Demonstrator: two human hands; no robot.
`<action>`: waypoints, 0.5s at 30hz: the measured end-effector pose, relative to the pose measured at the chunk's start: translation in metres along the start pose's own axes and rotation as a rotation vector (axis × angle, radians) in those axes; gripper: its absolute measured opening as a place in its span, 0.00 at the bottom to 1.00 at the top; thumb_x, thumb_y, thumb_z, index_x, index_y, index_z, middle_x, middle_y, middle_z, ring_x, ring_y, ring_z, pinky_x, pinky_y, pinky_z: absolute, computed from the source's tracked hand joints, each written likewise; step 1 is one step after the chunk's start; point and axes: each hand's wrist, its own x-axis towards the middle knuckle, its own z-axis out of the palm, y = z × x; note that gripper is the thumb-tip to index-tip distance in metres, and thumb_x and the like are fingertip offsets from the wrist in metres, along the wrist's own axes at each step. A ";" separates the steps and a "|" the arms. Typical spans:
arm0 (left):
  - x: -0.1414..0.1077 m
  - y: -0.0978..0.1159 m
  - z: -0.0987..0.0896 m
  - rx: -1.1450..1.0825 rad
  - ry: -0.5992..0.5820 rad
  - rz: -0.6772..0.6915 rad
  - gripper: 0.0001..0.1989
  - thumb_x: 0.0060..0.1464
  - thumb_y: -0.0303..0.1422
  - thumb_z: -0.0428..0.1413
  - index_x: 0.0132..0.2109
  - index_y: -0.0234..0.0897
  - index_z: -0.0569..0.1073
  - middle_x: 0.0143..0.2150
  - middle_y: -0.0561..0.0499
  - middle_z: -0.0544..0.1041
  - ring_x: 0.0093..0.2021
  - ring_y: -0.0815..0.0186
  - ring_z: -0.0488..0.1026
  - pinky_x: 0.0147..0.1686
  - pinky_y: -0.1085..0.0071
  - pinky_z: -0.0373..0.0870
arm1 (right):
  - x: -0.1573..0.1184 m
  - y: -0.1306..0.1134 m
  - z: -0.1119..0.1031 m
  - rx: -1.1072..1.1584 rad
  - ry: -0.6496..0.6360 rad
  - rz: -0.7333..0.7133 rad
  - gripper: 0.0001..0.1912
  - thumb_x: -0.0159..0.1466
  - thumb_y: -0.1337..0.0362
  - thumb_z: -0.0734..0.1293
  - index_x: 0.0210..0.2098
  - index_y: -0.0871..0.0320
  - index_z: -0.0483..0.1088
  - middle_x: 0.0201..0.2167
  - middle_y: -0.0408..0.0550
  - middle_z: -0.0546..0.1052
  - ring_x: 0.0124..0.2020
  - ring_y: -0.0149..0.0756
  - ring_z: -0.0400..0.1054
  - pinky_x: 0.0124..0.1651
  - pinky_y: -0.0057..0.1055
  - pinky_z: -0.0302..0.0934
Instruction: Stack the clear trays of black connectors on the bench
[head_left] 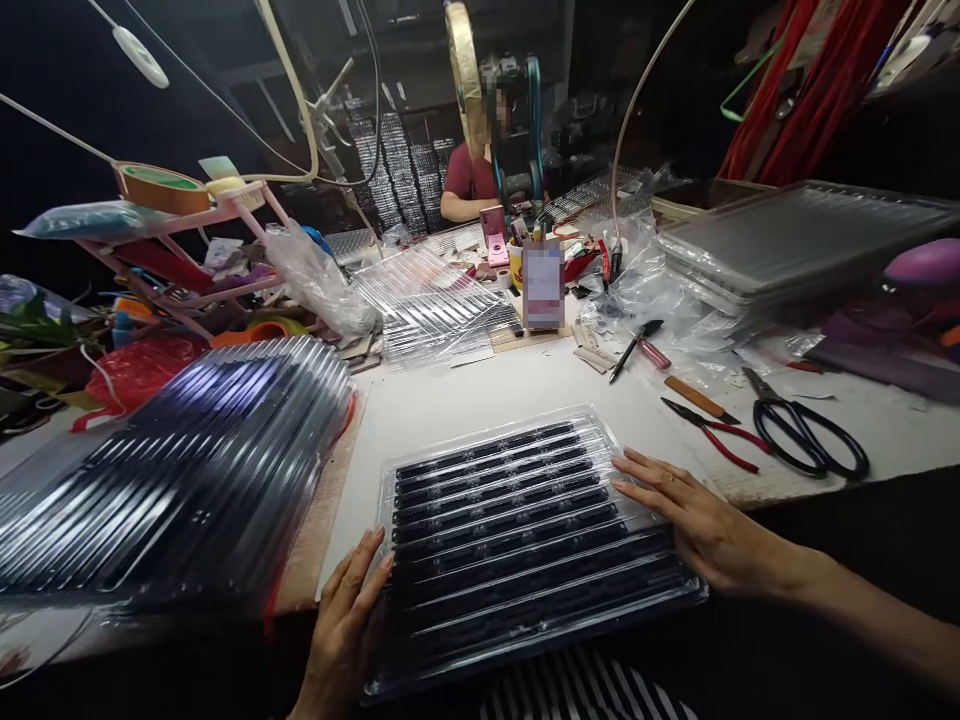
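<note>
A clear plastic tray point(510, 520) with long parallel ridges lies at the front edge of the white work surface, dark strips showing in its upper rows. Its near part reaches out over the table edge. My left hand point(349, 610) rests along the tray's left side, fingers extended and slightly apart. On the right side, my right hand point(690, 515) has its fingers spread over the tray's rim. Both hands touch the tray from opposite sides, and neither wraps round it.
Stacked ridged trays point(187, 480) fill the left. Pliers point(712, 430), black-handled scissors point(806, 430) and a screwdriver point(654, 353) lie right. A phone point(543, 285) stands behind. More trays point(810, 240) are stacked back right. A person point(469, 180) sits across the table.
</note>
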 end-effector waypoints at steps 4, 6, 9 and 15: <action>0.000 -0.002 0.005 0.009 0.032 0.020 0.31 0.56 0.19 0.49 0.63 0.48 0.59 0.63 0.46 0.64 0.61 0.55 0.62 0.56 0.57 0.63 | 0.001 0.007 0.003 -0.075 -0.037 -0.065 0.37 0.60 0.73 0.60 0.66 0.63 0.45 0.67 0.56 0.45 0.67 0.49 0.35 0.64 0.50 0.46; -0.001 0.001 0.005 -0.004 0.043 -0.005 0.30 0.57 0.19 0.49 0.63 0.50 0.59 0.62 0.48 0.65 0.61 0.57 0.62 0.56 0.58 0.63 | 0.001 0.011 0.005 -0.118 -0.008 -0.106 0.35 0.63 0.70 0.61 0.67 0.63 0.44 0.67 0.58 0.47 0.67 0.50 0.36 0.64 0.51 0.47; 0.003 0.007 -0.002 -0.085 0.060 -0.105 0.24 0.59 0.25 0.48 0.60 0.52 0.64 0.60 0.51 0.68 0.60 0.58 0.64 0.55 0.57 0.64 | 0.004 0.018 0.001 -0.151 0.058 -0.205 0.31 0.67 0.68 0.59 0.66 0.63 0.45 0.64 0.61 0.54 0.66 0.49 0.40 0.62 0.50 0.50; 0.069 -0.003 -0.023 -0.232 0.148 -0.253 0.14 0.60 0.39 0.46 0.49 0.43 0.70 0.47 0.48 0.75 0.54 0.57 0.69 0.53 0.54 0.68 | 0.049 0.036 -0.038 0.136 0.218 -0.118 0.21 0.69 0.53 0.56 0.53 0.59 0.65 0.51 0.58 0.72 0.53 0.46 0.65 0.54 0.42 0.62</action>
